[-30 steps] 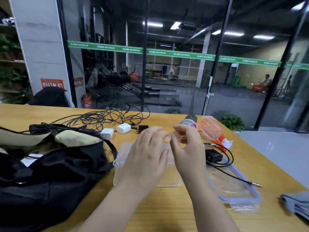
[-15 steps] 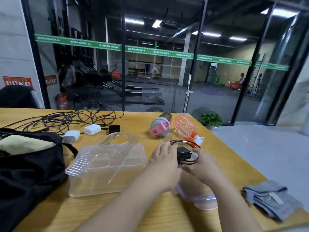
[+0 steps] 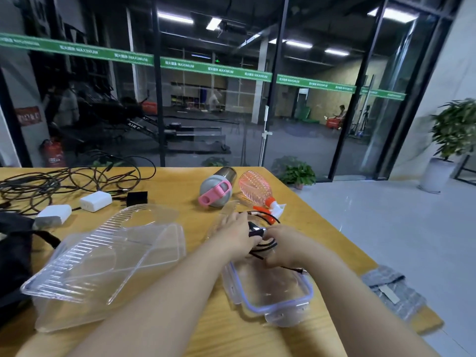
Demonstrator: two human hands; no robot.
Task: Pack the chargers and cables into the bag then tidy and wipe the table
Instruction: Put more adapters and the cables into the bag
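I see both hands meeting over the far end of the clear lidded container (image 3: 268, 292) on the right part of the wooden table (image 3: 180, 181). The left hand (image 3: 238, 234) and the right hand (image 3: 284, 244) close together around a small black charger (image 3: 255, 231), with its thin black cable (image 3: 265, 247) looped between them and its plug end trailing to the right over the container's rim. The fingers curl round the charger and cable; I cannot tell exactly which hand carries the weight.

To the left sits a large clear plastic box (image 3: 108, 264), tilted. Farther left, two white chargers (image 3: 95, 200) lie beside a black adapter (image 3: 137, 198), with a tangle of dark cables (image 3: 64, 181) at the far left. The black bag (image 3: 15, 256) is at the left edge. Far of the hands lie a grey bottle with a pink strap (image 3: 216, 188) and a pink spray bottle (image 3: 255, 186). A folded grey cloth (image 3: 394, 292) rests near the right edge.
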